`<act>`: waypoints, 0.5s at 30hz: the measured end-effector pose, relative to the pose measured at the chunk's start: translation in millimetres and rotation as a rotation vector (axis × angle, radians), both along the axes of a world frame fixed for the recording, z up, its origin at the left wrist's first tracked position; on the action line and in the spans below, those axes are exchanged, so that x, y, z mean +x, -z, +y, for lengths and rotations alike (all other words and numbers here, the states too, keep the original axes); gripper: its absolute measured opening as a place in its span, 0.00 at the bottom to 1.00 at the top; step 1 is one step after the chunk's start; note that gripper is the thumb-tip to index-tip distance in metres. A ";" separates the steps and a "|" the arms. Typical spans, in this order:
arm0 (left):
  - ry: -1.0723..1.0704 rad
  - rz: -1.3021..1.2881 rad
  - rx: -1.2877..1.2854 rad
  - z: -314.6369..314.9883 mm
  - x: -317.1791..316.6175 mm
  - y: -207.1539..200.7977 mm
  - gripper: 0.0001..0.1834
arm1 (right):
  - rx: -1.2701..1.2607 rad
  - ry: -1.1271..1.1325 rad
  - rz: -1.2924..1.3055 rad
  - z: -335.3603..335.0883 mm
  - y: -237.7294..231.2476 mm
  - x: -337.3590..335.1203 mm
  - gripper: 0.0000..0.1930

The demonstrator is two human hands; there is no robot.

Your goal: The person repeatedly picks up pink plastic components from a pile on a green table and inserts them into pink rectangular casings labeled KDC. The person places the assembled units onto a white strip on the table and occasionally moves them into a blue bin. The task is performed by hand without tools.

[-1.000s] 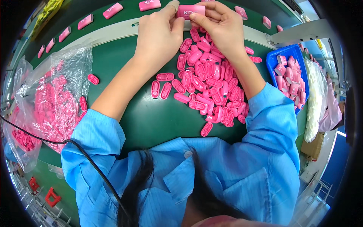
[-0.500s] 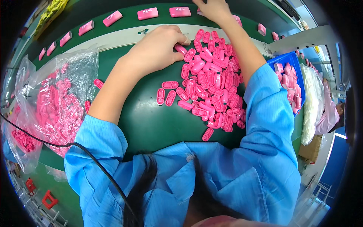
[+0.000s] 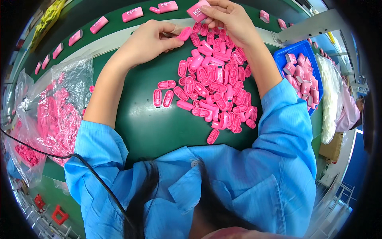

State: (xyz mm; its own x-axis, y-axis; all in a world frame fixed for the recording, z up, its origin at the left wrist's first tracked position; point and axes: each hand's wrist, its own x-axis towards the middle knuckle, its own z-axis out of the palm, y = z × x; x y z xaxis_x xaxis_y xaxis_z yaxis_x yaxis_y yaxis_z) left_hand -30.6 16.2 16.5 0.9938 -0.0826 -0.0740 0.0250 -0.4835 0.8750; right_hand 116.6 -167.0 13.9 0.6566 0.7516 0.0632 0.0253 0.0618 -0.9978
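Observation:
At the far edge of the work surface, my left hand [image 3: 153,40] pinches a small pink oval cap [image 3: 184,33] between thumb and fingers. Across from it, my right hand [image 3: 230,20] grips a pink flattened shell [image 3: 197,11] with white print, its face tilted toward me. The shell and the cap are apart, a short way from each other. Below both hands spreads a pile of pink oval caps [image 3: 217,85], many lying with their hollow side up. Several caps lie loose at the pile's left, among them one cap [image 3: 157,98] standing lengthwise.
A green conveyor belt [image 3: 113,16] carries spaced pink shells along the far side. Clear plastic bags [image 3: 75,79] of pink parts lie at left. On the right are a blue bin [image 3: 279,59] of shells and a metal bracket [image 3: 306,32]. A black cable [image 3: 99,171] crosses my left sleeve.
My right hand has drawn back from the belt with a shell in it. My left hand has lifted a cap off the pile's edge. Shells on the belt have shifted left.

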 end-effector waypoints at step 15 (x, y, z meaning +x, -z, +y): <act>-0.391 -0.162 -0.670 -12.3 11.7 17.2 0.16 | 0.114 -0.006 0.192 -2.3 10.5 -29.4 0.11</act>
